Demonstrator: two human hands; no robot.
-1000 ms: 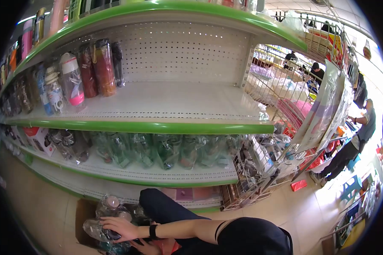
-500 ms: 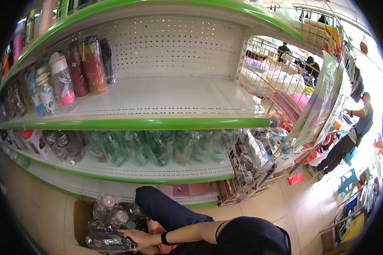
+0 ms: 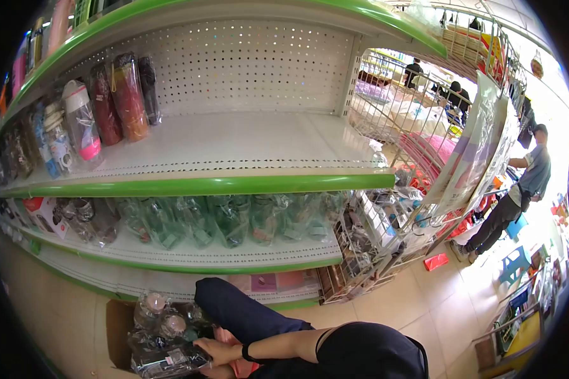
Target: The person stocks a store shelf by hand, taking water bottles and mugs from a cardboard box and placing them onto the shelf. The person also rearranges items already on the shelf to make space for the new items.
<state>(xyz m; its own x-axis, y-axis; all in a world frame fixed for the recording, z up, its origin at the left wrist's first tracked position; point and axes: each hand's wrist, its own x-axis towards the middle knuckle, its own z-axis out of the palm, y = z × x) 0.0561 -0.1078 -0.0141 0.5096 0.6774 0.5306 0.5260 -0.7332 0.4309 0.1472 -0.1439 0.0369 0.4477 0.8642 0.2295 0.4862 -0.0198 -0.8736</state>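
Observation:
A plastic-wrapped bottle [image 3: 165, 361] lies near the front of a cardboard box [image 3: 118, 335] on the floor. My right hand [image 3: 216, 351], with a black band on its wrist, has its fingers curled on the wrapped bottle's right end. Part of my left hand [image 3: 219, 371] shows at the bottom edge beside the bottle; its fingers are hidden. More wrapped bottles with pale round caps [image 3: 155, 300] stand in the box. My bent knee [image 3: 224, 297] is just to the right of the box.
A green-edged shelf [image 3: 234, 184] holds wrapped bottles [image 3: 130, 101] at its left. Below stands a row of greenish wrapped bottles [image 3: 231, 218]. Wire baskets [image 3: 373, 246] adjoin the shelf on the right. A person [image 3: 528, 183] stands in the aisle, near a red packet [image 3: 436, 261] on the floor.
My right hand has shifted slightly right along the wrapped bottle, its fingers more drawn in. The bottle has turned a little. The standing person's posture has changed.

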